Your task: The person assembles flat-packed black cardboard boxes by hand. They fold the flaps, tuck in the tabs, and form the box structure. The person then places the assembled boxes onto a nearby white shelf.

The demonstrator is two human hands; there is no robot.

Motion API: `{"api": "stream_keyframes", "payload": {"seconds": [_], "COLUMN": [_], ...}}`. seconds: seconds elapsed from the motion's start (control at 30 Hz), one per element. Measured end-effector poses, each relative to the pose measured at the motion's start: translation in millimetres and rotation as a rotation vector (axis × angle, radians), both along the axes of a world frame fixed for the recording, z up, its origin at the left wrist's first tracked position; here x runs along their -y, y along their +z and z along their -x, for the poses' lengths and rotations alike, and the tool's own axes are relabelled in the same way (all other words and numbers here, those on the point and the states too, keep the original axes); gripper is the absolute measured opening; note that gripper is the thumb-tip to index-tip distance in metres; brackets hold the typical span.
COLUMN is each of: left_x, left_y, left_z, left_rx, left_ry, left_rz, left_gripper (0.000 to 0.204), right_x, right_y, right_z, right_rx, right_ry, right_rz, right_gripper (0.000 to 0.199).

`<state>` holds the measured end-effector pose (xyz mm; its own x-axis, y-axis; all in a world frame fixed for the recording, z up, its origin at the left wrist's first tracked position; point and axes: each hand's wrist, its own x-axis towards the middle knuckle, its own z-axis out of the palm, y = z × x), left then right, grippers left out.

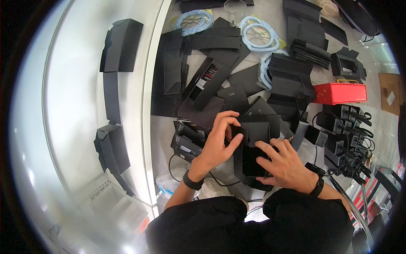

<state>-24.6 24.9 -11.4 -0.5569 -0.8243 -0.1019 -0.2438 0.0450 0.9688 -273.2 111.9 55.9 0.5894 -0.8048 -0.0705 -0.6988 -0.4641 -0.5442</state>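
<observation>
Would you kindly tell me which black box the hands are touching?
The open box, touched by both the left hand and right hand; the other black boxes are unheld.

Black carton [257, 129], bright red box [341, 93]

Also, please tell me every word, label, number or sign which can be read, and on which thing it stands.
None can be read; print shows here:
Long open black box: red and white print, too small.
Flat black piece: tiny pale marks, too small.
Small black box near the left hand: white print, too small.
Cardboard box: print and white label, too blurred.
</observation>
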Motion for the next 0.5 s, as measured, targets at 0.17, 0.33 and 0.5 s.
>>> {"api": "stream_keyframes", "payload": {"seconds": [0.17,0.33,0.5], "left_x": [2,1,3], "left_y": [-3,-3,-2], "left_z": [-3,1,8], "left_rx": [-0.014,0.023,0.070], "left_ry": [0.021,0.006,0.036], "left_rz": [-0.058,-0.009,0.039], "left_gripper": [0.029,0.032,0.035], "right_x": [-8,-15,-17], "right_y": [-14,-25,-37], "right_z": [-3,-8,-1], "right_rx": [0.101,0.269,0.353], "right_ry": [-0.171,-0.301,-0.271], "right_rz": [0.048,0.000,0.012], "right_gripper": [0.041,0.058,0.068]}}
